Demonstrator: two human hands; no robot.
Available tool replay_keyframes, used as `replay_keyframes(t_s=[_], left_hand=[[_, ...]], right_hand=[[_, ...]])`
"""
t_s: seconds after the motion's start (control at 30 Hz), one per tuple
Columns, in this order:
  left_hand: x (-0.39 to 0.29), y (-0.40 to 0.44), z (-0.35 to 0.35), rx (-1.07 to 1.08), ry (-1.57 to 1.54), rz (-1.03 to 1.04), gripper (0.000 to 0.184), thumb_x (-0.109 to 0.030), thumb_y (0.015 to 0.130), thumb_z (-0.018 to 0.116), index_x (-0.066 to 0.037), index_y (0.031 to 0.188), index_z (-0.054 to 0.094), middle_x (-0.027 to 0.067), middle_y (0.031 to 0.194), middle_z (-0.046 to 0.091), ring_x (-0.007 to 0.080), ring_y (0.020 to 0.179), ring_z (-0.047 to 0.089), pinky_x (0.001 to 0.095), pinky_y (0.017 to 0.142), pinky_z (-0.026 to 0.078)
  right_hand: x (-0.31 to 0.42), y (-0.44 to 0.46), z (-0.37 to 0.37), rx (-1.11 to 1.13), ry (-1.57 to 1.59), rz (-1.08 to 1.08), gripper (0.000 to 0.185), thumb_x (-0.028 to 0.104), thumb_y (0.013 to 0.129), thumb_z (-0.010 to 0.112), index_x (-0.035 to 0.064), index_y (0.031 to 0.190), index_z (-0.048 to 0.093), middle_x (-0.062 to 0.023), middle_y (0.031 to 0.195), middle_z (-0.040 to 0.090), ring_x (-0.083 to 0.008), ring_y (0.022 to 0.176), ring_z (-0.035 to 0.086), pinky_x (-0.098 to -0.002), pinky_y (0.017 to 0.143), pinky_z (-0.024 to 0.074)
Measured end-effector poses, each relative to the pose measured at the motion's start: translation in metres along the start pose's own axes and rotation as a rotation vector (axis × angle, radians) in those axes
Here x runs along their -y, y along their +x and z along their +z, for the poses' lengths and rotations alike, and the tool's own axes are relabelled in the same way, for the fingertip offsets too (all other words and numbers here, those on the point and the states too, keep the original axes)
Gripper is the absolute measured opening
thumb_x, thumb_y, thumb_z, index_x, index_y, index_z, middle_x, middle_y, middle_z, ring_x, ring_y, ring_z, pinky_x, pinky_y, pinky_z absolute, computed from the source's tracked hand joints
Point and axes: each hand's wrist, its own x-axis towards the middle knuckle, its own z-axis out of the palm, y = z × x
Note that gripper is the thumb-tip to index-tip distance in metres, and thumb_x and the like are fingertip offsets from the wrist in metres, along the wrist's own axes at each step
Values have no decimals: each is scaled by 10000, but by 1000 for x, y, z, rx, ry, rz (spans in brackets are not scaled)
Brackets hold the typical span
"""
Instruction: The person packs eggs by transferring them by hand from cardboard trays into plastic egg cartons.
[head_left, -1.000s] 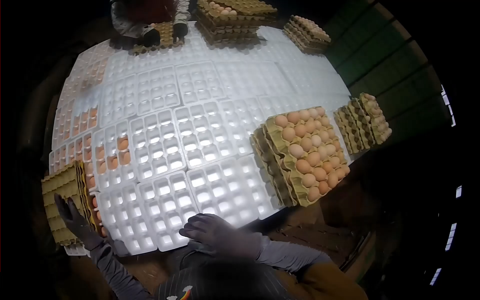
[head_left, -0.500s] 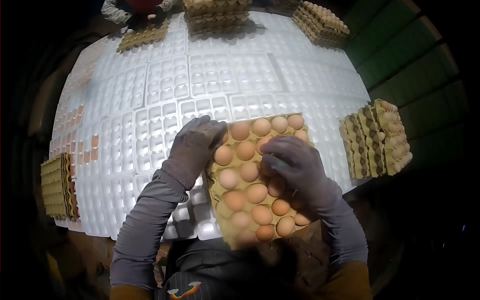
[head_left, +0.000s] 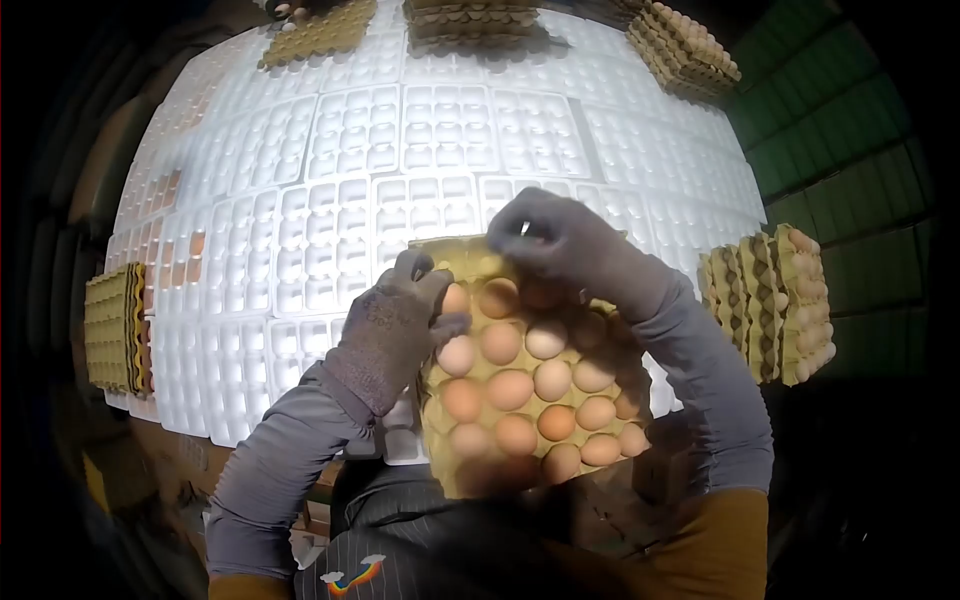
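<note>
A brown pulp egg tray [head_left: 430,480] full of brown and pale eggs lies in front of me, close to my body. My left hand [head_left: 395,335], in a grey glove, is at its left side. Thumb and fingers curl round an egg [head_left: 455,298] near the far left corner. Over the tray's far edge is my right hand [head_left: 570,240], also gloved, with its fingers bent together. Whatever its fingertips may hold is hidden. Bare pulp cups [head_left: 458,262] show in the far row beside it. Eggs under the right wrist are in shadow or covered.
White moulded plastic trays [head_left: 345,130] with egg-shaped hollows cover the table. Stacked egg trays stand at right [head_left: 770,305], far right [head_left: 685,50] and far middle [head_left: 470,25]. More pulp trays [head_left: 110,330] stand at left. Another person's hand [head_left: 280,10] is by a far tray [head_left: 320,35].
My right hand has moved from over the eggs to the tray's far edge. My left hand has shifted nearer me along the left side. Bare cups now show in the far row.
</note>
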Motion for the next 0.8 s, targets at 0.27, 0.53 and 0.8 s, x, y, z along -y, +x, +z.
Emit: replay_keyframes(t_s=[0.27, 0.53, 0.8], left_hand=[[-3, -25, -21, 11, -499, 121, 315, -196, 946, 678, -120, 1245, 615, 121, 1323, 547, 249, 1019, 657, 342, 742, 584], [-24, -43, 15, -129, 375, 185, 214, -212, 875, 658, -90, 1050, 640, 135, 1386, 502, 310, 910, 625, 426, 724, 582], [12, -55, -10, -1, -137, 159, 438, -366, 947, 672, -60, 1255, 613, 216, 1375, 529, 285, 1092, 597, 381, 837, 570]], right_hand=[[1, -13, -10, 99, 274, 156, 336, 244, 881, 680, 16, 1126, 717, -64, 948, 688, -195, 849, 691, -302, 776, 553], [7, -45, 46, -138, -806, -296, 269, 258, 795, 756, 99, 997, 675, -127, 1278, 531, -306, 1106, 551, -434, 883, 518], [25, -61, 70, -320, -466, -236, 425, 218, 726, 793, 46, 1103, 698, -171, 1376, 528, -343, 1112, 582, -429, 843, 529]])
